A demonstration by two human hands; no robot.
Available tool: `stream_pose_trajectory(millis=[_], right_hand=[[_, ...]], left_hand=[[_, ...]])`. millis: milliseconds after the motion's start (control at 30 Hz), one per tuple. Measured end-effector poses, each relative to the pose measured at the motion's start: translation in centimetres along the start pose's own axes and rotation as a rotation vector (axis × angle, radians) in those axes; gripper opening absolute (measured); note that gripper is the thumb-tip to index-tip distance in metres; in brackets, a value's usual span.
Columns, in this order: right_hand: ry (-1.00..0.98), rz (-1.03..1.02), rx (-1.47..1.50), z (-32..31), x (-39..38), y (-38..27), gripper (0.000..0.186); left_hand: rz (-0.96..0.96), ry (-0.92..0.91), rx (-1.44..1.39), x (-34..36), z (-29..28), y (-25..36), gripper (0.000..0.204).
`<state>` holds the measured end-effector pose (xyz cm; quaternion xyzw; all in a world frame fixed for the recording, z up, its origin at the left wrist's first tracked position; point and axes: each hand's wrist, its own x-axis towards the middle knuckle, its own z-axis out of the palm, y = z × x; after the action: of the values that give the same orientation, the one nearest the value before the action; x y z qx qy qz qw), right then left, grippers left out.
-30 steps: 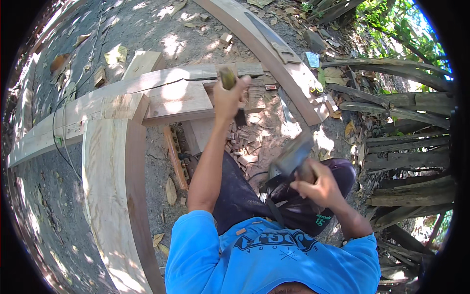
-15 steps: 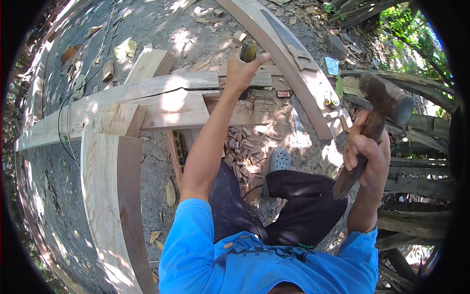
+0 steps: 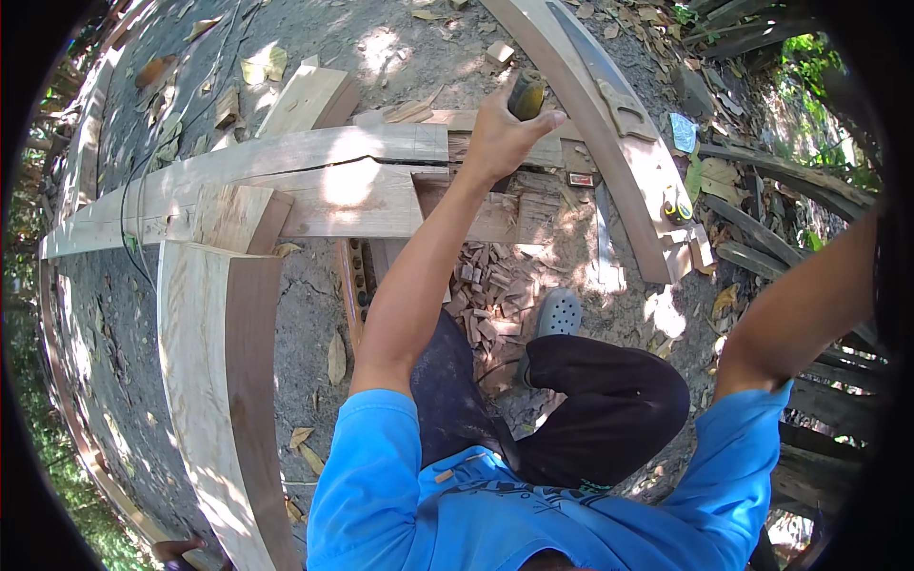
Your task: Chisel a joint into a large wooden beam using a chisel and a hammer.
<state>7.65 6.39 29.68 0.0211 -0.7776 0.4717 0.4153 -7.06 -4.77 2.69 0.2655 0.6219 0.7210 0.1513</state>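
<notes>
My left hand point(image 3: 497, 141) is closed around the yellow-and-dark handle of what looks like a chisel point(image 3: 526, 97). It holds the tool over the notched end of a wooden beam point(image 3: 367, 207); my hand hides most of the blade, so I cannot tell where its edge rests. A squared recess is cut into the beam beside my wrist. My right forearm point(image 3: 804, 295) is raised and runs off past the right rim, so that hand and the hammer it held are out of sight. Wood chips point(image 3: 490, 297) lie heaped on the ground below the beam.
A long plank point(image 3: 595, 152) slants at the right with a handsaw point(image 3: 624, 112) and a tape measure point(image 3: 677, 206) on it. A small red box point(image 3: 580, 179) sits near the beam's end. A thick timber point(image 3: 205, 381) stretches along the left. Wooden rails point(image 3: 838, 400) border the right.
My right hand has swung up and right with the hammer, out of view. The scene has shifted slightly to the right, and my left hand keeps its grip on the chisel.
</notes>
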Motion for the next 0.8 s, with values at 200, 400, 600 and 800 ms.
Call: stream_pose_trajectory(millis=[200,400,600,800], right_hand=[[-0.610,0.143,-0.869,5.7,-8.1,15.0,0.044],[-0.672,0.561,-0.504,0.2,-11.7,7.8,0.029],[-0.328,0.987,0.066,-3.8,-17.1,1.1,0.012],[-0.126,1.222,0.215,-3.9,-20.7,0.8,0.018]], left_hand=[[-0.030,-0.042,0.069,-0.6,-0.4,0.0,0.040],[0.348,0.272,0.231,-1.6,1.0,1.0,0.044],[0.018,0.125,0.053,-0.1,0.9,0.4,0.026],[0.034,0.024,-0.028,-0.3,-0.2,-0.1,0.030]])
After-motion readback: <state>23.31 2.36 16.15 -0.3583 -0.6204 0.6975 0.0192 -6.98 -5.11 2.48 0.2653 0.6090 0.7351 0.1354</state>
